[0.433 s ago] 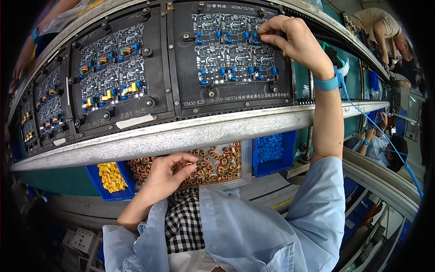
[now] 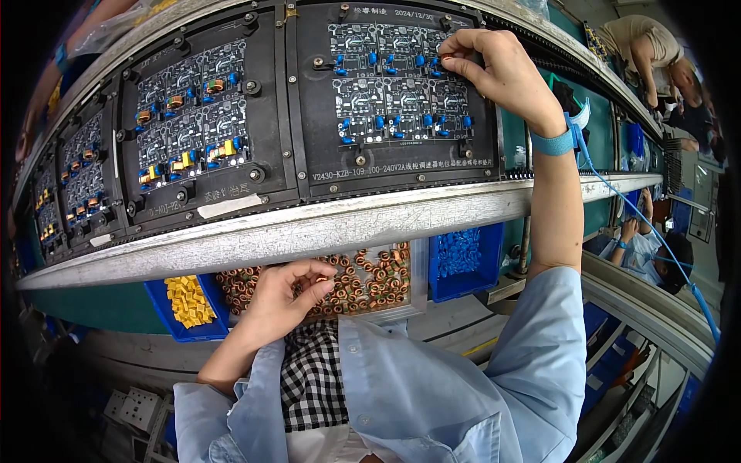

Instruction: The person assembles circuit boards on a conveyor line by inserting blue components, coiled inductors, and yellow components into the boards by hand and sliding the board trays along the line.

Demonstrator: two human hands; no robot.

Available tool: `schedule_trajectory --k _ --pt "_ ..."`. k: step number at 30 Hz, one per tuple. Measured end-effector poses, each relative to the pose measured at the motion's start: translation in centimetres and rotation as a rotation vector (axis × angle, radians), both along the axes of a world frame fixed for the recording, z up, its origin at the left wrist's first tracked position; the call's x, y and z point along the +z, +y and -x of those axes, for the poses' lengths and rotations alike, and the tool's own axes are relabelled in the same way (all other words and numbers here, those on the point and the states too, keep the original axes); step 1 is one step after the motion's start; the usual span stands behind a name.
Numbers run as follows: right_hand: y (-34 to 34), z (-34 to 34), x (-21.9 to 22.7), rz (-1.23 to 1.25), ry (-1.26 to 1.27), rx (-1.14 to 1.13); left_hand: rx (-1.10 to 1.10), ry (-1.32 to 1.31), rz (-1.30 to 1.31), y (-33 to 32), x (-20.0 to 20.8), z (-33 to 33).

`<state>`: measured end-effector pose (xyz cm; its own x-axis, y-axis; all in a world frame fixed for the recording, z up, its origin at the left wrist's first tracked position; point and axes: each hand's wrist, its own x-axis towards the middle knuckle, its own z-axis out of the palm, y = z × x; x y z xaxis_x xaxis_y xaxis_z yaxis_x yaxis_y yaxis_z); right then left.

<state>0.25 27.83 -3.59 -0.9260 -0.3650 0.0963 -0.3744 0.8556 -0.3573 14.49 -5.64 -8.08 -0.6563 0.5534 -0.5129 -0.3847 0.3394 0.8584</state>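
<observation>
My right hand [image 2: 498, 73] is closed in a pinch over the far right corner of a circuit board panel [image 2: 401, 104]. A small reddish-copper edge shows between its fingertips, seemingly a toroidal coil, mostly covered by the fingers. Small blue components stand on this panel, which sits in a black carrier tray [image 2: 417, 166]. Nearer to me, my left hand [image 2: 282, 301] is closed with thumb and forefinger around a copper toroidal coil [image 2: 323, 278], partly hidden. That hand hovers over a shallow tray of loose toroidal coils [image 2: 378, 282]. A blue strap [image 2: 556, 142] circles my right wrist.
A metal rail [image 2: 332, 233] runs between carrier and coil tray. Left of the coils is a bin of yellow block components [image 2: 189, 301]; right, a bin of blue components [image 2: 459, 253]. Another carrier [image 2: 266, 116] holds filled boards. A blue cord [image 2: 629, 202] trails from my wrist. People work at right.
</observation>
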Motion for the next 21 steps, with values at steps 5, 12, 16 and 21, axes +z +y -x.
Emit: schedule_trajectory --k 5,12,16,21 --pt "-0.5 1.1 0.8 -0.097 -0.078 0.011 0.001 0.013 -0.008 -0.1 -0.1 0.0" --pt "0.0 3.8 2.1 -0.161 -0.357 0.148 -0.001 -0.011 0.005 0.0 0.1 0.0" --pt "0.0 3.9 2.0 -0.156 -0.384 0.177 0.0 -0.02 0.015 -0.1 0.1 0.1" --pt "0.0 3.6 1.5 -0.188 -0.295 0.206 -0.011 -0.023 0.023 0.1 0.1 0.2"
